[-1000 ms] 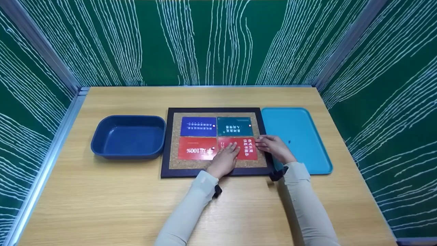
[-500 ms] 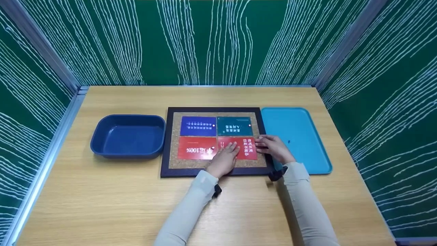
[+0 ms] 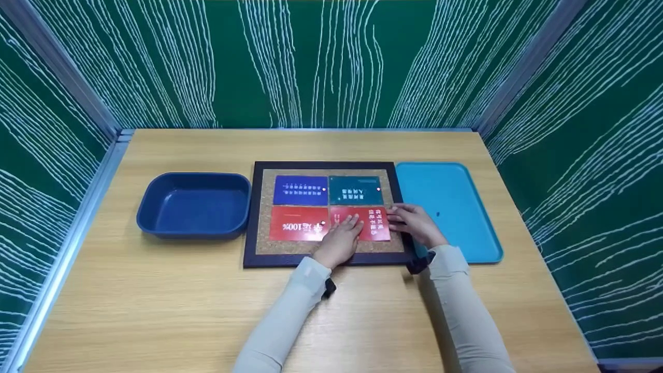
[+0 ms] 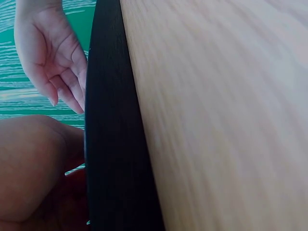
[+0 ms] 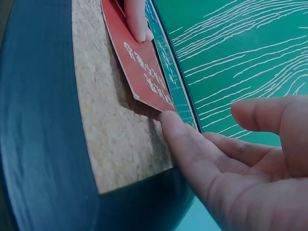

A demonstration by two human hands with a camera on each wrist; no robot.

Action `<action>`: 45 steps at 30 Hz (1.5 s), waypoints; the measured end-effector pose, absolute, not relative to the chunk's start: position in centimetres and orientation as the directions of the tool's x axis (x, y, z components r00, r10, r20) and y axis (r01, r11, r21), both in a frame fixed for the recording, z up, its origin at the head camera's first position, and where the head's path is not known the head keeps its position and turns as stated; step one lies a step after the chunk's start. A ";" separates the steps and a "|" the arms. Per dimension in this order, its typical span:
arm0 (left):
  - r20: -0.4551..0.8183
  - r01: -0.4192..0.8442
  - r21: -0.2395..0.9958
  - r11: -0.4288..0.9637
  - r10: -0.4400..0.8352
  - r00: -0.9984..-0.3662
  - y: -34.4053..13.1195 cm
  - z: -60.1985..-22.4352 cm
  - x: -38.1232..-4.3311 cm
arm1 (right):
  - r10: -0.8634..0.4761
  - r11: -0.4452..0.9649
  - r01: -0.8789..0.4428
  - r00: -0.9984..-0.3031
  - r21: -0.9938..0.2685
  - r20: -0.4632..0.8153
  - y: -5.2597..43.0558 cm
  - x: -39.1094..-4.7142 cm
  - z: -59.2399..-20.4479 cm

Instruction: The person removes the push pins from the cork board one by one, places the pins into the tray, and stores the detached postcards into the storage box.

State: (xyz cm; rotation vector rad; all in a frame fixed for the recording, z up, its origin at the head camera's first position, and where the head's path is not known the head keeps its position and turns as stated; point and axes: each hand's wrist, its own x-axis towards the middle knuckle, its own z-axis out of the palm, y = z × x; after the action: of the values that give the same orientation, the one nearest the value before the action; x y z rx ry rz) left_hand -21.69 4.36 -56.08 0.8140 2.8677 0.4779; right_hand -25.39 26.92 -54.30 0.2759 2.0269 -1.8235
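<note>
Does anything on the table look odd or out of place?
A small dark spot on the turquoise tray looks odd against its plain surface; too small to identify. The right red card seems slightly raised, shadowing the cork.

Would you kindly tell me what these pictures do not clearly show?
Head: part of the right red card, hidden by the left hand.
Head: fine print on the teal card, too small to read.
Head: a dark speck on the turquoise tray, too small to identify.
Right wrist: most of the left hand, cut off by the top edge.
</note>
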 end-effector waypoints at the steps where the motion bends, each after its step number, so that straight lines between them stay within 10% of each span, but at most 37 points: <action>1: -0.030 0.491 0.331 0.806 0.529 -0.848 4.3 -56.1 -21.7 | -0.111 0.128 0.407 -0.901 -0.905 -0.421 26.9 -25.4 -54.3; 45: -0.038 0.477 0.350 0.806 0.521 -0.853 4.4 -56.3 -21.8 | 0.027 0.465 0.324 -0.935 -0.824 -0.353 24.7 -25.5 -55.2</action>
State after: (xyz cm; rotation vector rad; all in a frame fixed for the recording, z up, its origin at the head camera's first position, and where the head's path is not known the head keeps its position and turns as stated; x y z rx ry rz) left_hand -21.81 4.36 -56.33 0.7933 2.8590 0.5020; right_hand -25.46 24.69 -55.23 0.2992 2.4268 -1.4584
